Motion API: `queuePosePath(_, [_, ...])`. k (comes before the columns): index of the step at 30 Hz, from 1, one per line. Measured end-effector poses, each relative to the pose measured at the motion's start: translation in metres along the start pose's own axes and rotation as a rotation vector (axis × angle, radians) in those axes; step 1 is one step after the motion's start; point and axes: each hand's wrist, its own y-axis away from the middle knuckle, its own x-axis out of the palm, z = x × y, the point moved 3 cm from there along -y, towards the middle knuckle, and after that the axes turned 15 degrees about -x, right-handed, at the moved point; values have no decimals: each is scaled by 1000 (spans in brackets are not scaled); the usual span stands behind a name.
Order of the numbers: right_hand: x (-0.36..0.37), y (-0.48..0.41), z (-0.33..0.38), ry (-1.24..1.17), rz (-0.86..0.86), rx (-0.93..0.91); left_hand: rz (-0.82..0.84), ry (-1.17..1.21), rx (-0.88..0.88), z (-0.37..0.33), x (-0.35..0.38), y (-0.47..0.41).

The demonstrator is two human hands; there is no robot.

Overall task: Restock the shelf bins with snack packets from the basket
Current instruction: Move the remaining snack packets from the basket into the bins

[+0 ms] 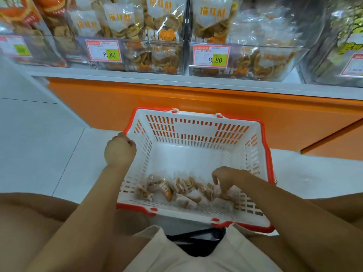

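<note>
1. Two price labels, one (104, 51) left of centre and one (211, 55) right of centre, have red frames and a yellow-green patch and read 8.80.
2. A blurred label (14, 46) sits at the far left, and another (353, 65) is cut off by the right edge.
3. Large clear bags (212, 18) of golden-brown crisps, with white panels and orange characters, stand above the labels.
4. A white ledge (137, 75) runs across under the labels.
5. An orange panel (196, 103) lies directly below the ledge and reaches down to the floor.
6. The floor (39, 134) is pale tile with thin dark joints.
7. Beige fabric (196, 258) fills the bottom middle, with a black item (196, 242) in its gap. What that item is cannot be told.
</note>
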Motion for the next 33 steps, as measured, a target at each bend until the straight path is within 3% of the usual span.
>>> queuePosePath(9, [9,11,-14,-450,82,-8,33,31,-53,3,2,1])
queuePosePath(14, [-3,17,-23,-569,-204,-95,74,103,-79,1,-2,4])
queuePosePath(18, [-23,30,-22,-627,-312,-113,162,169,-49,-4,-6,11])
queuePosePath(23, [-82,64,7,-583,-542,-276,399,298,68,-34,-3,37])
queuePosePath(26, [-117,98,38,-581,-647,-452,612,498,49,-55,-5,55])
queuePosePath(30, [-143,138,66,-671,-646,-644,911,724,-83,-73,-14,67])
queuePosePath(33, [-149,153,74,-699,-632,-699,1103,839,-65,-81,-25,77])
